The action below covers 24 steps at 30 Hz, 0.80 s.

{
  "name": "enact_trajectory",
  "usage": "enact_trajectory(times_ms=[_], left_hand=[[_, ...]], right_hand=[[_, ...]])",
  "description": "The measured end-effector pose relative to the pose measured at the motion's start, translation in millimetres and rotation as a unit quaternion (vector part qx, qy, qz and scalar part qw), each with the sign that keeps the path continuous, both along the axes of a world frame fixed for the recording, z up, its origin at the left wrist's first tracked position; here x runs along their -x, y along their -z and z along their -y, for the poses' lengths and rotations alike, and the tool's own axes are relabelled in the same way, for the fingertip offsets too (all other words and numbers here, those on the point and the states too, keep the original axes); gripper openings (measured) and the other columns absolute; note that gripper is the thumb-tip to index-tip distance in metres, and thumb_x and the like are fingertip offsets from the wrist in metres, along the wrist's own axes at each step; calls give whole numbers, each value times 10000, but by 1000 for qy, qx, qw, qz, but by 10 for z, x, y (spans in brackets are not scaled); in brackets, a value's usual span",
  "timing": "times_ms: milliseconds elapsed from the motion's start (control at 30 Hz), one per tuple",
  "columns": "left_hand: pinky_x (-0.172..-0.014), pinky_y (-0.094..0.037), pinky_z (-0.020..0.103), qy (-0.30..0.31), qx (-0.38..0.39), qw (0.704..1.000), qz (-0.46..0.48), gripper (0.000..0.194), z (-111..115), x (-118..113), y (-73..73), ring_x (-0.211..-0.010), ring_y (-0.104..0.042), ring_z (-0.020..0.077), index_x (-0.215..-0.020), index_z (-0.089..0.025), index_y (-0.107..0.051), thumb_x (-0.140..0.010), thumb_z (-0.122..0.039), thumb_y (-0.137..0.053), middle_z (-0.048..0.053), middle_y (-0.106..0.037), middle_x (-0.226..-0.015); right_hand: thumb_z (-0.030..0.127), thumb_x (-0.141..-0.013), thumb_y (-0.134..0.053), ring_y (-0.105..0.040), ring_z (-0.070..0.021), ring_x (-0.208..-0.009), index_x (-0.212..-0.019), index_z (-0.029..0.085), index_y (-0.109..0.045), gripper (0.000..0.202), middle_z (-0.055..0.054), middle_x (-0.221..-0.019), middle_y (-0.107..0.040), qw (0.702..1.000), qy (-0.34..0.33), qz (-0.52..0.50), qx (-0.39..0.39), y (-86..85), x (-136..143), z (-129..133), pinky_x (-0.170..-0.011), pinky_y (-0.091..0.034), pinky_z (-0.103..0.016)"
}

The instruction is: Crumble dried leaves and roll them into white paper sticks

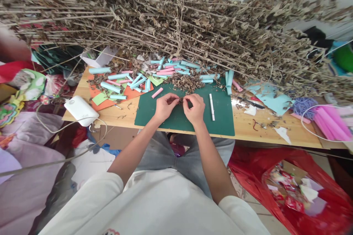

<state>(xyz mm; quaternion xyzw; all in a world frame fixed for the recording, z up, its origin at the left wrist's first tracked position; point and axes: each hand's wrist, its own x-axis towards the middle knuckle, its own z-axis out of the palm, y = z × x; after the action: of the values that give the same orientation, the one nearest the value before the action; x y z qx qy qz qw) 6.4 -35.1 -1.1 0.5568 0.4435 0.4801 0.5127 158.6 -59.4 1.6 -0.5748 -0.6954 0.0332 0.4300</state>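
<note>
My left hand (167,107) and my right hand (195,108) meet over a green cutting mat (220,123), fingertips pinched and almost touching. Between them is a small dark bit of dried leaf (181,100), partly hidden by the fingers. Just beyond my hands lies a heap of crumbled dried leaves (187,81). A slim white stick (211,107), like a pen or a paper roll, rests on the mat to the right. To the left of my left hand lies a short pink paper tube (157,93).
Blue paper tubes (110,87) and pink ones lie over orange paper (132,97). Long dried stalks (154,18) cover the back of the wooden table (121,117). A white power bank (81,111) with a cable sits at the left edge. A red bag (248,165) of scraps stands below right.
</note>
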Motion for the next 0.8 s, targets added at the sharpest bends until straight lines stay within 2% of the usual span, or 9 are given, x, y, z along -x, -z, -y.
enact_trajectory(times_ms=[200, 433, 633, 800], left_hand=[[-798, -576, 302, 0, -14, 1000, -6, 206, -9, 18, 24, -794, -687, 160, -900, -148, -719, -786, -320, -712, 53, -728, -888], [-799, -588, 312, 5, 7, 1000, 10, 214, 6, -7, 72, -786, -703, 164, -918, -144, -712, -774, -303, -721, 56, -734, -864], [-737, -581, 279, -16, -3, 1000, -7, 186, 4, -6, 60, -736, -689, 146, -876, -140, -715, -768, -292, -719, 47, -729, -835], [-781, -589, 309, -18, 0, 1000, 16, 199, -5, 10, 26, -757, -696, 158, -882, -143, -727, -768, -306, -725, 54, -738, -850]], right_hand=[[282, -915, -571, -651, -201, -900, -999, 234, -683, 148, -45, -940, -714, 1000, -30, -8, -4, 32, -9, -6, -847, -455, -371], [267, -918, -558, -636, -191, -838, -838, 227, -669, 143, -35, -856, -703, 1000, -28, 2, 0, 45, 2, -16, -817, -443, -362], [206, -884, -548, -610, -194, -795, -827, 210, -632, 102, -39, -793, -658, 1000, -5, -15, -16, 24, -11, 7, -796, -446, -354], [231, -901, -558, -635, -199, -829, -878, 223, -664, 109, -38, -848, -700, 1000, 1, -8, -16, 50, -22, -8, -824, -445, -366]])
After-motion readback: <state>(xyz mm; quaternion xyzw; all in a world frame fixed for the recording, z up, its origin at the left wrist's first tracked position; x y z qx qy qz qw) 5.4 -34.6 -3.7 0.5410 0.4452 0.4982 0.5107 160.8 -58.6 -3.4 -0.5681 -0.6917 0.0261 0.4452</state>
